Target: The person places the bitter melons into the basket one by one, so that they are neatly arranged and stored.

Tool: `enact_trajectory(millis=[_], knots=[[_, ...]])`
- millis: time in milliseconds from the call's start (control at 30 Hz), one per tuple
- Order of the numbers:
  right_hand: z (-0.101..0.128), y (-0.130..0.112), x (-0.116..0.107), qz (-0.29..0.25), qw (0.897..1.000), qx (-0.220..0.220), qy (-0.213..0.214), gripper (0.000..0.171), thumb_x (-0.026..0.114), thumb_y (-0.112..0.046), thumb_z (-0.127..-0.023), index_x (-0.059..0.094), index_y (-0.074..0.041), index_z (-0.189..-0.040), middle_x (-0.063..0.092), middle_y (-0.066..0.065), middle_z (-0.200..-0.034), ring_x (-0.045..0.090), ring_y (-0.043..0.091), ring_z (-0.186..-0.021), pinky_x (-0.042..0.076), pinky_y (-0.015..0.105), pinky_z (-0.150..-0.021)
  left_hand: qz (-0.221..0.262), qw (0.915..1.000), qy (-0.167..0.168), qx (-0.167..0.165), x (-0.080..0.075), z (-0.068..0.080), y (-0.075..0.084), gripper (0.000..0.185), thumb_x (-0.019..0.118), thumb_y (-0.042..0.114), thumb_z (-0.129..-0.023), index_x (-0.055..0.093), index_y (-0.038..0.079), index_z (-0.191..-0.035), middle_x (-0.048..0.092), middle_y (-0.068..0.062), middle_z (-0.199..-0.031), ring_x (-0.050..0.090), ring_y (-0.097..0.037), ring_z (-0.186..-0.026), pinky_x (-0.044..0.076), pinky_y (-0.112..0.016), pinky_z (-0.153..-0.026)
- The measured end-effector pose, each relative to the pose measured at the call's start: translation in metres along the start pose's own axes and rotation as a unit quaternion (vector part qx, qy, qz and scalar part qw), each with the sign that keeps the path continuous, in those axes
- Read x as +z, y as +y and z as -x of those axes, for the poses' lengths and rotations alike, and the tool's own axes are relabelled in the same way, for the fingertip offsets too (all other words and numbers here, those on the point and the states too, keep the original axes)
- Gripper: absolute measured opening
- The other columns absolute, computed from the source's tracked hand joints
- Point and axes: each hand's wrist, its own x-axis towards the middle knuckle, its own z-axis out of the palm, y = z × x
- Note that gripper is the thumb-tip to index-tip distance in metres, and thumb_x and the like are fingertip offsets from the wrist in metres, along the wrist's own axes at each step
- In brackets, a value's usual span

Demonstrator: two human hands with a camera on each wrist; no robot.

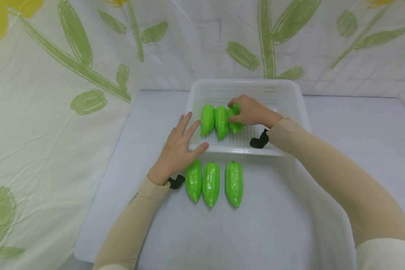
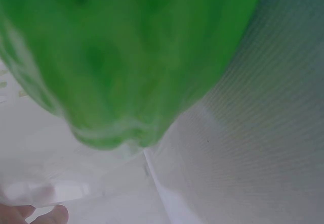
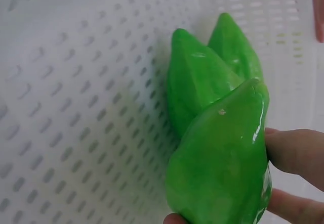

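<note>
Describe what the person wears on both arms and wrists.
Both arms wear snug beige long sleeves reaching the wrists; the left sleeve carries small dark lettering. A black strap sits at each wrist, left and right. Both hands are bare, without gloves or rings.

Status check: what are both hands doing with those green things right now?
Right hand grips third gourd inside basket. Left hand open, touching basket edge. Nothing blocking.

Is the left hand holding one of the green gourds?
No, the left hand rests open against the white basket's front corner, holding nothing.
</note>
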Motion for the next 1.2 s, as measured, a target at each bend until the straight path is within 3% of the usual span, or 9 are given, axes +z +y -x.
enact_trajectory(millis=[233,700,933,1100,1200], knots=[[0.000,0.000,0.005,0.005,1.000,0.008,-0.008,0.065,0.073,-0.034,-0.097,0.052,-0.001,-0.148,0.045,0.027,-0.155,0.039,0.044,-0.147,0.033,0.058,-0.122,0.000,1.0000,-0.002,-0.004,0.000,0.000,0.000,0.079,0.055,0.057,-0.101,0.036,0.013,-0.163,0.011,-0.010,-0.176,0.010,-0.036,-0.162,0.026,-0.070,-0.120],[-0.001,0.000,0.012,-0.002,1.000,0.019,-0.011,0.069,0.072,-0.032,-0.098,0.044,0.002,-0.151,0.035,0.032,-0.158,0.039,0.046,-0.146,0.033,0.059,-0.122,-0.001,1.0000,-0.002,-0.004,0.000,0.001,0.000,0.081,0.052,0.061,-0.100,0.035,0.013,-0.163,0.011,-0.010,-0.176,0.010,-0.036,-0.163,0.026,-0.069,-0.121],[0.000,0.001,0.012,-0.009,0.999,0.032,-0.018,0.075,0.071,-0.033,-0.099,0.037,-0.001,-0.157,0.024,0.033,-0.163,0.041,0.046,-0.144,0.044,0.056,-0.114,-0.002,1.0000,0.001,-0.003,0.000,-0.001,0.000,0.079,0.055,0.058,-0.100,0.037,0.013,-0.162,0.012,-0.010,-0.175,0.011,-0.036,-0.162,0.027,-0.069,-0.120],[0.000,0.002,0.012,-0.004,0.999,0.034,-0.019,0.078,0.071,-0.035,-0.099,0.034,-0.001,-0.159,0.021,0.033,-0.165,0.038,0.047,-0.147,0.040,0.057,-0.117,-0.001,1.0000,0.002,-0.003,0.001,0.000,0.000,0.080,0.054,0.060,-0.100,0.037,0.013,-0.162,0.013,-0.010,-0.175,0.012,-0.036,-0.162,0.027,-0.070,-0.120],[0.000,0.001,0.013,-0.011,0.999,0.035,-0.025,0.078,0.070,-0.035,-0.100,0.033,-0.002,-0.160,0.020,0.033,-0.165,0.045,0.046,-0.141,0.052,0.053,-0.106,0.000,1.0000,0.002,-0.002,0.000,0.000,0.000,0.082,0.051,0.064,-0.100,0.037,0.013,-0.162,0.013,-0.009,-0.175,0.011,-0.036,-0.162,0.027,-0.070,-0.120]])
